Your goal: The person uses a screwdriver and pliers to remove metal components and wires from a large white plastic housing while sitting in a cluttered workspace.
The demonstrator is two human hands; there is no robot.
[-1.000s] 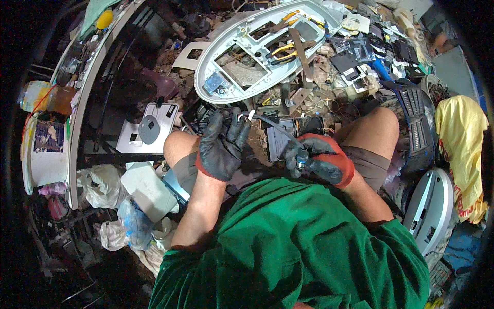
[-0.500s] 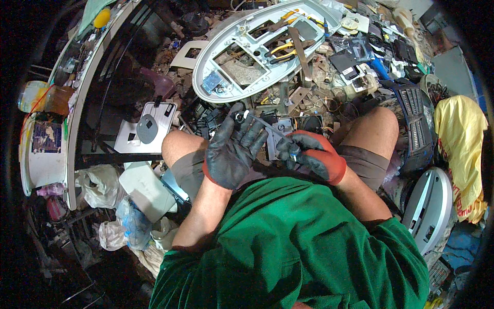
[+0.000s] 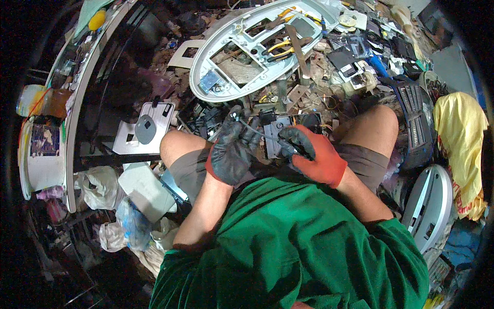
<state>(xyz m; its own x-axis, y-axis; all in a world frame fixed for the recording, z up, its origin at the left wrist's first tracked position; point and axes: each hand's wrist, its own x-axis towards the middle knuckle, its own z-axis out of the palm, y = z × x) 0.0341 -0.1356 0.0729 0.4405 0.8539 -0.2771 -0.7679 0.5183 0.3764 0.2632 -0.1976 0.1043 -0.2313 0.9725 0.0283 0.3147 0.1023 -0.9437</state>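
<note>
My left hand (image 3: 231,154), in a black glove with a red cuff, is turned palm up. Its thumb and fingertips close on a small black part with a white piece (image 3: 236,117), partly hidden by the glove. In my right hand (image 3: 310,153), gloved in black and red, is a screwdriver (image 3: 265,135). Its thin grey shaft reaches left to the small part; whether the tip touches it, I cannot tell. The fingers cover most of the handle. Both hands are above my lap, with an opened grey device housing (image 3: 277,135) just beyond them.
Ahead lies a large white oval plastic frame (image 3: 203,88) carrying yellow-handled pliers (image 3: 280,50) and a flat metal bar. Electronic scrap (image 3: 355,64) covers the ground at the far right. A yellow bag (image 3: 458,139) hangs at right; plastic bags (image 3: 100,188) and white panels lie left.
My right hand has rolled over, showing more of its red back and hiding the handle. My left fingers have curled slightly around the small part.
</note>
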